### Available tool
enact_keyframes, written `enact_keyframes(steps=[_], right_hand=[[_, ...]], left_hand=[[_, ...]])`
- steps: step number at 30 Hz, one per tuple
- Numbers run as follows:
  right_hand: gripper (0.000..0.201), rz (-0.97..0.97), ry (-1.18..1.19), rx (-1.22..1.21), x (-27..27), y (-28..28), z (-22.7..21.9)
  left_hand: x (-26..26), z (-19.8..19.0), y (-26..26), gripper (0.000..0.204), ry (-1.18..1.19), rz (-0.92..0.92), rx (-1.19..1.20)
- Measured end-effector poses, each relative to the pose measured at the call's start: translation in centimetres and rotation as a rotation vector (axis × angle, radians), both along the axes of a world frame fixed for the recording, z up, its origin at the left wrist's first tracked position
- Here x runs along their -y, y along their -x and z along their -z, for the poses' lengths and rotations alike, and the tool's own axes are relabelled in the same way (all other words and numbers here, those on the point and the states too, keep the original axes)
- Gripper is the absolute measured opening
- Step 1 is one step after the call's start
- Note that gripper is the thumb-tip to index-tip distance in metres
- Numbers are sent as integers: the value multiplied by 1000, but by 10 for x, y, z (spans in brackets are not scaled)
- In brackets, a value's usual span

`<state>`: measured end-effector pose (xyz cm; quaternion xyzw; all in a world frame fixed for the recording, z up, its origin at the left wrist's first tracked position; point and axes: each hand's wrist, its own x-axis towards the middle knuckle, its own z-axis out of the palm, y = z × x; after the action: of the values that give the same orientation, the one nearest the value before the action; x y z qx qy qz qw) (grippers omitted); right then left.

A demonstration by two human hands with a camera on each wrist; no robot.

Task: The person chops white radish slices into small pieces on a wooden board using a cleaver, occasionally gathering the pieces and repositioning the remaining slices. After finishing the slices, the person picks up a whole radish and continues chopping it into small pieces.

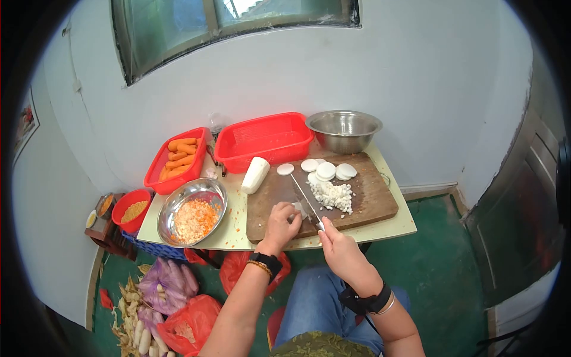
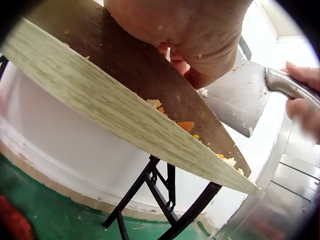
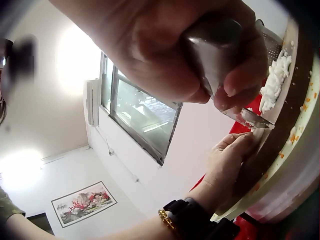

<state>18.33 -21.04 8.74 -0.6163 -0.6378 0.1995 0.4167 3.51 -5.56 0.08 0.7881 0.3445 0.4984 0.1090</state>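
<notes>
My right hand (image 1: 345, 253) grips the metal handle of a cleaver (image 2: 240, 95), whose wide blade stands nearly edge-on in the head view. Bent fingers of my left hand (image 1: 281, 225) hold a white radish slice (image 1: 300, 209) against the wooden cutting board (image 1: 375, 205), just left of the blade. White bits cling to the cleaver. Right of it lies a heap of finely diced white radish (image 1: 333, 197). Several round radish slices (image 1: 325, 171) sit behind the heap, with one loose slice (image 1: 285, 169) further left. A peeled radish piece (image 1: 255, 175) lies at the board's left edge.
A steel bowl (image 1: 222, 196) of chopped orange and white bits stands left of the board. Behind are a red basket (image 1: 264, 134), a steel basin (image 1: 345, 143) and a red basket of carrots (image 1: 199, 143). Bags of radishes (image 1: 169, 285) lie on the floor at left.
</notes>
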Motion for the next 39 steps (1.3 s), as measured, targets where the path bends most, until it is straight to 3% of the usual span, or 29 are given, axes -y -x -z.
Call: enact_keyframes(steps=[11,16,25,32,35,39], right_hand=[[37,-13,11,-21,-51,0,12],[39,-10,20,-183,-41,-9,22],[45,-54,-42,-269,-36,-7,36],[40,-18,91,-168,-28,-1,11],[38,-17,-116,-70,-28,0,20],[34,-41,2,-34,-39,1,6]], left_hand=[[0,-2,1,9,63,12,6],[2,-1,2,10,58,8,18],[0,4,3,12,51,4,24],[0,4,2,10,6,-15,15],[0,2,0,10,26,-19,30],[0,3,2,10,46,-20,48]])
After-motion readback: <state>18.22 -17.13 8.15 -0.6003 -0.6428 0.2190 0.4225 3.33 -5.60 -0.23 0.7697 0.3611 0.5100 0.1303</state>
